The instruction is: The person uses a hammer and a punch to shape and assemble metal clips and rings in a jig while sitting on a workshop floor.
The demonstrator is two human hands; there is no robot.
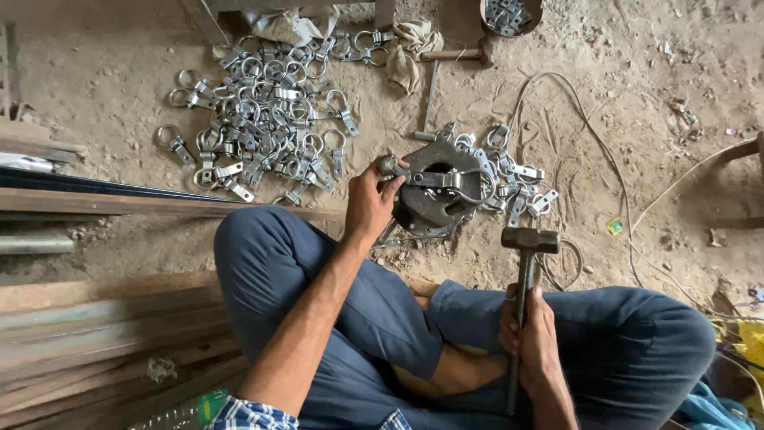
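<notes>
Left hand (371,199) pinches a bent grey steel clamp (430,178) flat on the round dark iron block (434,203). Right hand (532,334) fists the steel-headed hammer (528,239). Clamp looks stiff, light, sharp-edged; grip its tail end.

Beyond my left hand (368,199) lay the clamp heap (259,119); the iron block (438,191) sat just right of it, my hammer (525,263) nearer me.
</notes>
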